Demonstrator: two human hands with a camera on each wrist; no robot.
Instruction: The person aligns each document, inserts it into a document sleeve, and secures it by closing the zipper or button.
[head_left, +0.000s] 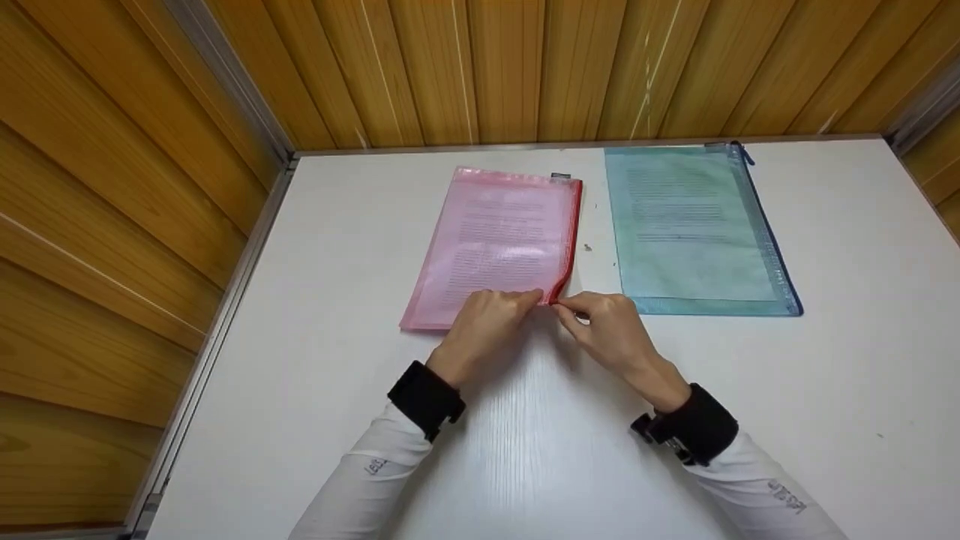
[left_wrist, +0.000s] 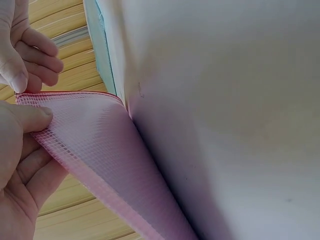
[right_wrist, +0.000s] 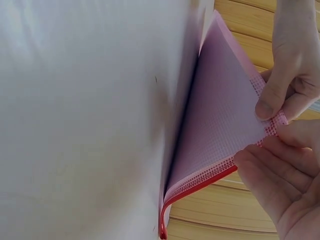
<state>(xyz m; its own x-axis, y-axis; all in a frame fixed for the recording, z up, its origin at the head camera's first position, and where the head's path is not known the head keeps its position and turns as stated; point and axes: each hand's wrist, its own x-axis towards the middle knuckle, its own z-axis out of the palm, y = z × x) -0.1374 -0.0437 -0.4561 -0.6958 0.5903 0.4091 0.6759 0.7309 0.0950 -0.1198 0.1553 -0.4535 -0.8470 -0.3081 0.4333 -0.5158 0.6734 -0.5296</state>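
Note:
A pink mesh zipper pouch point(head_left: 502, 232) with printed paper inside lies on the white table, its red zipper point(head_left: 576, 225) along the right side. Its near right corner is lifted off the tabletop. My left hand point(head_left: 484, 322) pinches the pouch edge beside that corner, thumb on top and fingers beneath, as the left wrist view shows. At the corner itself, my right hand point(head_left: 611, 330) pinches the end of the red zipper between thumb and fingertips. In the right wrist view the mesh underside point(right_wrist: 225, 100) slopes up from the table to both hands; the zipper pull is hidden.
Right of the pink pouch lies a teal zipper pouch point(head_left: 694, 232) with a dark blue zipper point(head_left: 772, 232) and printed paper inside. Wood-patterned panels point(head_left: 502, 67) stand behind the white table point(head_left: 300, 300) and at its sides. Small dark specks dot the tabletop between the pouches.

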